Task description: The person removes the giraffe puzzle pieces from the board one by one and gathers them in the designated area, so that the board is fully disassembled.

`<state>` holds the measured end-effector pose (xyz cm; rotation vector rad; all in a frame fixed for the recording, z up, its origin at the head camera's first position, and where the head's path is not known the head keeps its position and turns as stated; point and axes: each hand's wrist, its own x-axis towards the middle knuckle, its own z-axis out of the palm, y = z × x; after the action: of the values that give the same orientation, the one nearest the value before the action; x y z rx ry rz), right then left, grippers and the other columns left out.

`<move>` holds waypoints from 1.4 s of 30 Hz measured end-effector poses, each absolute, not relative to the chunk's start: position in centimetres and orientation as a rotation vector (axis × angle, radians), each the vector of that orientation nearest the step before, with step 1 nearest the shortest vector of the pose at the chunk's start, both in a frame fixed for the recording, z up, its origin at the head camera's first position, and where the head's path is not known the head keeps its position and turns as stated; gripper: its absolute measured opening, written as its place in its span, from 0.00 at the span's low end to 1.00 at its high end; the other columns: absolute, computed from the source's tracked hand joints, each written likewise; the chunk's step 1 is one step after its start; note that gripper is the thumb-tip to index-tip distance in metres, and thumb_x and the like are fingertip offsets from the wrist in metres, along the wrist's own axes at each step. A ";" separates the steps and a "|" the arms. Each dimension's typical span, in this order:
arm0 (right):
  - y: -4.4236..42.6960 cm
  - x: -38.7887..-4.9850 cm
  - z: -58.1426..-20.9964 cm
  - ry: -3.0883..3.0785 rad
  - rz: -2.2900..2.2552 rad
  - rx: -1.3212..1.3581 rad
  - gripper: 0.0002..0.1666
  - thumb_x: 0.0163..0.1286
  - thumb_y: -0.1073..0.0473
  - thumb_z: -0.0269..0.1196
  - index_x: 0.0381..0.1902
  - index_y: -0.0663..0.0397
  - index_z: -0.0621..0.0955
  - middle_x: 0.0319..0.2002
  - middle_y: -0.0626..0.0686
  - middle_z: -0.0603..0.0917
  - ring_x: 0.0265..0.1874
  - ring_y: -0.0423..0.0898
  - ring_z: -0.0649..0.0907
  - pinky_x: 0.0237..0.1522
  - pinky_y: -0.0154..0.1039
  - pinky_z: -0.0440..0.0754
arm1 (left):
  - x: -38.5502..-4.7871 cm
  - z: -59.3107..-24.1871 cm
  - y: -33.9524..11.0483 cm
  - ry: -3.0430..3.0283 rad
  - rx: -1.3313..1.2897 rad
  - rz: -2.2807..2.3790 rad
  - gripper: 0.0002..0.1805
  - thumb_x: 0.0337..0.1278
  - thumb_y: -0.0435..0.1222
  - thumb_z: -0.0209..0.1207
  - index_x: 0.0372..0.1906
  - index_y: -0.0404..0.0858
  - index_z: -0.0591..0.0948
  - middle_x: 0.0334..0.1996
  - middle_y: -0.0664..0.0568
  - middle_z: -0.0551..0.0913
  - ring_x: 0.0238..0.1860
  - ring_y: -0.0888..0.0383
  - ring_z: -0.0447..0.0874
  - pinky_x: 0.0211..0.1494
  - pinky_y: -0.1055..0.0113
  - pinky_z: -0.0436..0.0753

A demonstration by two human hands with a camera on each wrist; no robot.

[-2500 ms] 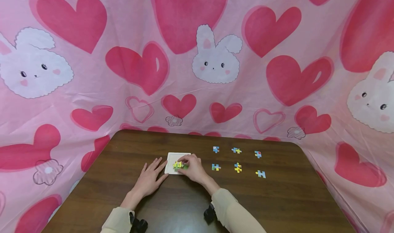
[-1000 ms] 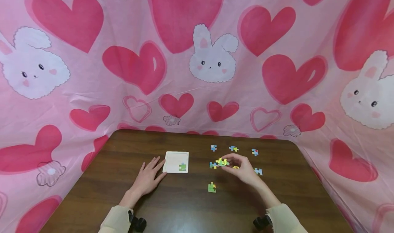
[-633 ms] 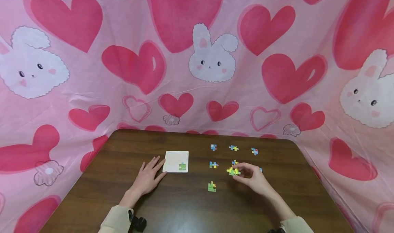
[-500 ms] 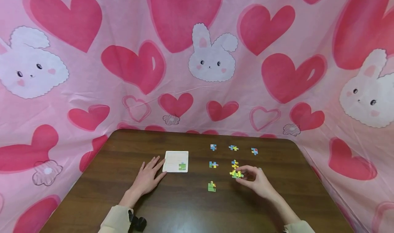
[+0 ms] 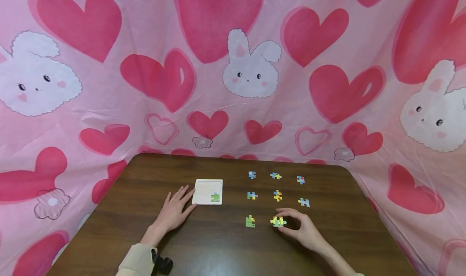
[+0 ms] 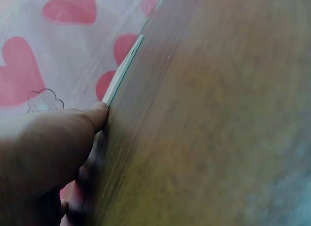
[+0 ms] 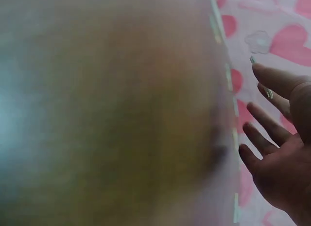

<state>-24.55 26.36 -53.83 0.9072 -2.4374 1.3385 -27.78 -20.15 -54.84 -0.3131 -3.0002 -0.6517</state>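
Observation:
My right hand [image 5: 303,229] pinches a yellow-and-green jigsaw piece [image 5: 278,221] between thumb and fingers at the near row of pieces. Whether this piece touches the table cannot be told. In the right wrist view, a thin piece edge [image 7: 268,92] shows near the fingertips. My left hand [image 5: 174,212] lies with its fingers spread on the table, thumb and index finger at the left edge of a white square puzzle tray [image 5: 204,189]. A green-and-blue piece [image 5: 215,197] sits in the tray's near right corner. The left wrist view shows a thumb [image 6: 98,115] against the tray's edge.
Several loose jigsaw pieces lie in rows right of the tray, among them a green one [image 5: 250,221], a yellow one [image 5: 278,195] and a blue one [image 5: 304,202]. The brown wooden table [image 5: 211,243] ends at a pink heart-patterned cloth [image 5: 251,110].
My right hand has left the tray, carrying the yellow-and-green piece to the right and then nearer along the table. The green-and-blue piece in the tray is uncovered. My left hand stays.

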 end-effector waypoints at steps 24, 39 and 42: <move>26.6 -23.5 -56.5 -2.446 1.093 0.802 0.25 0.62 0.65 0.81 0.58 0.53 0.91 0.63 0.59 0.90 0.74 0.26 0.77 0.69 0.12 0.64 | -27.9 -55.0 -20.1 -2.995 -0.309 -0.652 0.35 0.80 0.51 0.62 0.82 0.42 0.73 0.84 0.35 0.68 0.87 0.34 0.61 0.86 0.23 0.54; 26.1 -23.3 -55.7 -2.452 1.059 0.744 0.29 0.60 0.66 0.82 0.60 0.55 0.89 0.61 0.59 0.92 0.69 0.38 0.85 0.67 0.11 0.64 | -27.9 -55.4 -20.1 -2.942 -0.333 -0.679 0.35 0.79 0.52 0.62 0.81 0.41 0.74 0.83 0.34 0.70 0.86 0.33 0.63 0.84 0.21 0.55; 25.3 -23.8 -54.7 -2.464 1.032 0.720 0.30 0.60 0.66 0.82 0.62 0.58 0.88 0.62 0.59 0.91 0.65 0.50 0.89 0.66 0.11 0.66 | -28.0 -55.1 -20.1 -2.980 -0.310 -0.676 0.36 0.79 0.51 0.63 0.82 0.42 0.73 0.84 0.35 0.68 0.87 0.34 0.60 0.86 0.23 0.53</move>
<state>-23.77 25.33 -54.73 0.7201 -2.4644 1.0323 -28.00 -20.09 -55.13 -0.3105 -2.9801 -0.6765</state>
